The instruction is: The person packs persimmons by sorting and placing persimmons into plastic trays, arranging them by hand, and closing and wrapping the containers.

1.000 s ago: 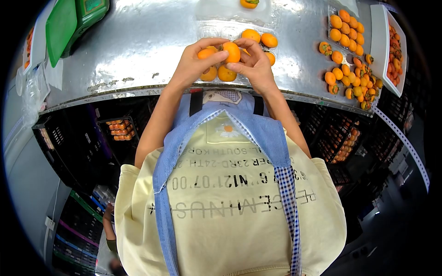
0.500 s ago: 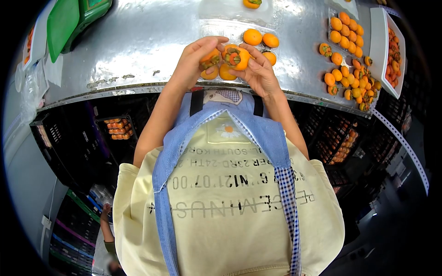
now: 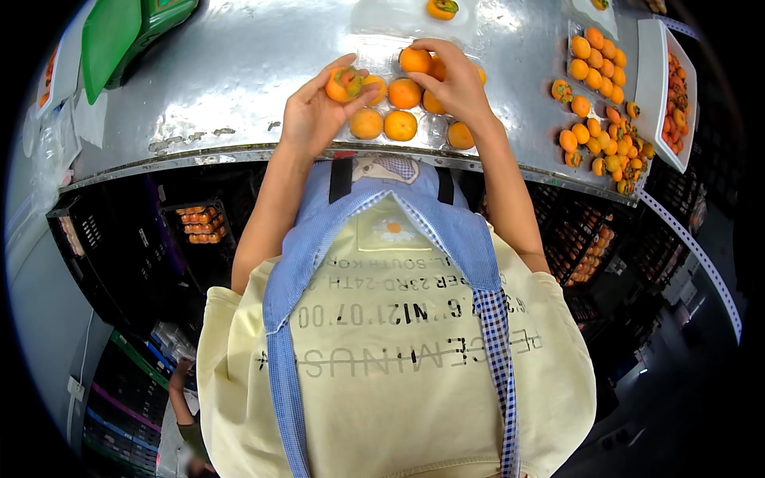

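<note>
My left hand [image 3: 312, 110] is closed around an orange persimmon [image 3: 343, 84], its green calyx turned up. Reaching over a clear plastic tray [image 3: 434, 127], my right hand [image 3: 464, 89] grips another persimmon [image 3: 414, 60] between thumb and fingers near the tray's far side. Several persimmons sit in the tray below, among them one in the near row [image 3: 400, 125] and one in the middle [image 3: 404, 93]. Part of the tray and some fruit are hidden behind my right hand.
A single persimmon [image 3: 442, 9] lies farther back on the metal table [image 3: 255, 64]. At right are a filled pack [image 3: 596, 64], a loose pile of persimmons [image 3: 613, 147] and a white crate [image 3: 652, 95] of fruit. A green scale-like object [image 3: 119, 48] stands at left. Another person's arm [image 3: 182, 394] shows lower left.
My hands have moved apart. The right, near the left before, is now farther forward over the tray with a persimmon. My left hand has turned its persimmon calyx up, and more tray fruit shows.
</note>
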